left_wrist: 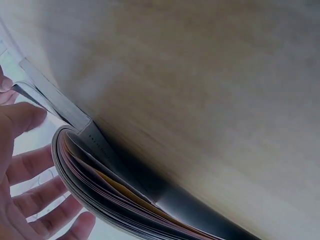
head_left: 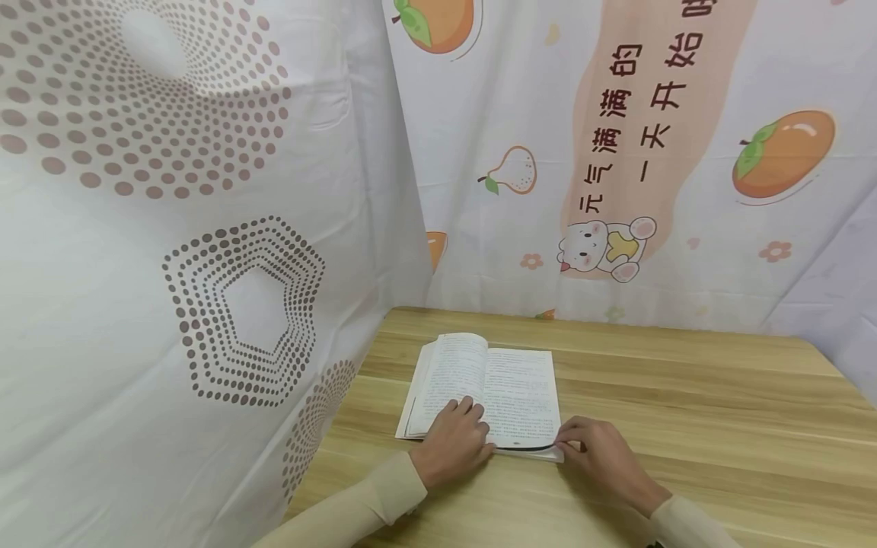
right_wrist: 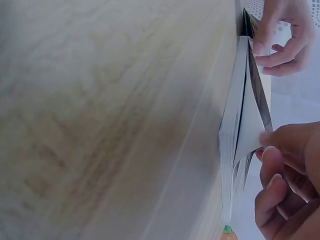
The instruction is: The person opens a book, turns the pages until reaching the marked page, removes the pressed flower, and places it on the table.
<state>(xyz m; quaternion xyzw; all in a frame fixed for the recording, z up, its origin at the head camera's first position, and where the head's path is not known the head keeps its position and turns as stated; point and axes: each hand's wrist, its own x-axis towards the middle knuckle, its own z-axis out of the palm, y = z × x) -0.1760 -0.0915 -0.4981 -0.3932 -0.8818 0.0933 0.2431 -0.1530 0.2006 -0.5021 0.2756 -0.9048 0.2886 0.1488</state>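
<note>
- In the head view, the book (head_left: 517, 373) lies spread, pages up, on the left part of the surface (head_left: 685, 403), its fold running away from the person.
- The left hand (head_left: 454, 441) rests over the lower part of the fold, fingers slightly bent and relaxed, thumb by the near edge; its grip is loose, pressing rather than clasping.
- The right hand (head_left: 597, 453) is at the near right corner, thumb and fingertips pinched together on a page (head_left: 524, 417).
- A dark strip (head_left: 524, 448) shows along the near edge, between the hands.
- Both arms wear pale sleeves (head_left: 400, 479). A white cloth (head_left: 370, 190) with dotted patterns hangs to the left; behind the surface hangs a printed cloth (head_left: 534, 91) with fruit, a small white bear and Chinese characters.
- In the left wrist view, the left hand's fingers are spread against the bulging left half of the book, whose pages curve over in a thick roll; an orange-yellow edge (left_wrist: 120, 187) shows among them.
- In the right wrist view, the right hand's grip is drawn tight, thumb against finger, on the page's corner, which is raised off the block beneath. The left hand is farther along the same edge.
</note>
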